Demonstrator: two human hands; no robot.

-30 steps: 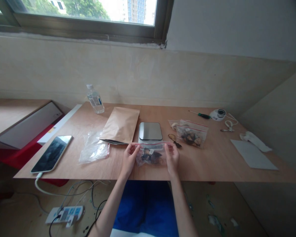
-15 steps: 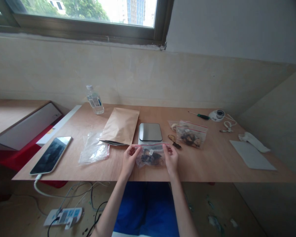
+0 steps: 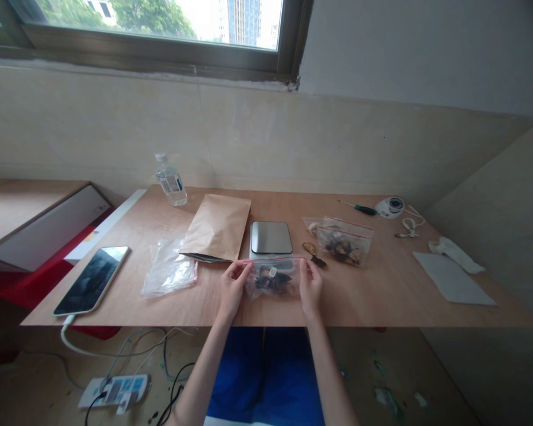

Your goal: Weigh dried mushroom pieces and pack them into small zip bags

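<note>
A clear zip bag with dark dried pieces and a small white packet is stretched between my hands at the table's front edge. My left hand pinches its upper left corner. At the upper right corner, my right hand has its fingers closed on the bag. Just behind the bag lies a small scale with a bare metal plate. Two loose dried pieces rest right of the scale, beside filled zip bags. A brown paper pouch lies to the scale's left.
Flat clear bags, a phone on a cable and a water bottle are on the left. Toward the right are a screwdriver, a white camera, a white sheet and a white cloth-like item.
My right hand has shifted slightly right along the bag's top edge. Both hands still hold the bag, in nearly the same place.
</note>
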